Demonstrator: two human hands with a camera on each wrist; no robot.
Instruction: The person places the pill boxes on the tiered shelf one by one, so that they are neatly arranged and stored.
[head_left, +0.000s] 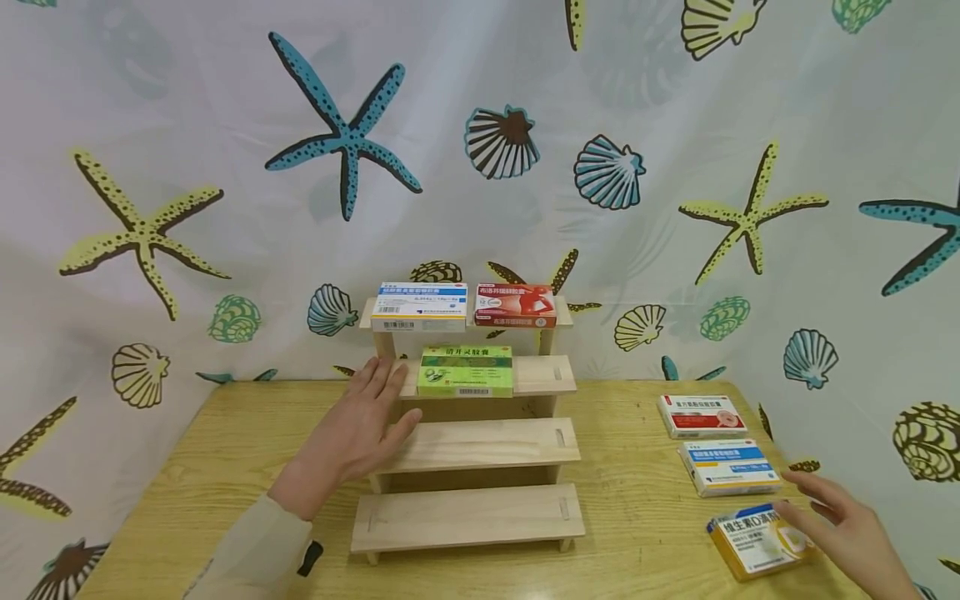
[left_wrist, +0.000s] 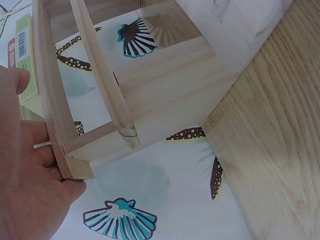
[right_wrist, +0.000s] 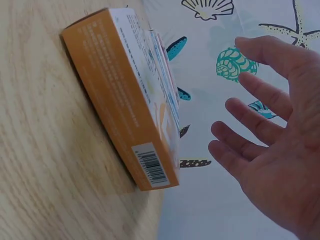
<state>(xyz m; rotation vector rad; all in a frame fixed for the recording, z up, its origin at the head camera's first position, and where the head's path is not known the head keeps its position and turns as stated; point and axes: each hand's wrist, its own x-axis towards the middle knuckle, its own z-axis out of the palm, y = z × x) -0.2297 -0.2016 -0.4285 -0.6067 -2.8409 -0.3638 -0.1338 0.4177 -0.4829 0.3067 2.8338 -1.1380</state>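
My left hand [head_left: 360, 425] lies along the left end of a stepped wooden display rack [head_left: 480, 442], its fingers fairly straight against the second tier from the top. In the left wrist view, the left fingers [left_wrist: 37, 155] touch the end of a shelf board, and the thumb stands apart from them. My right hand [head_left: 851, 521] hovers with loosely spread fingers at the right side of an orange and white vitamin D box [head_left: 757, 542], holding nothing. The right wrist view shows a gap between those fingers and the box's barcode side.
On the rack's top tier stand a blue-white medicine box [head_left: 420, 307] and a red one [head_left: 515, 306]; a green box [head_left: 465, 372] occupies the tier below. Another blue-white box [head_left: 731, 467] and a red-white box [head_left: 702, 416] lie behind the vitamin D box. A patterned curtain [head_left: 480, 225] encloses the table.
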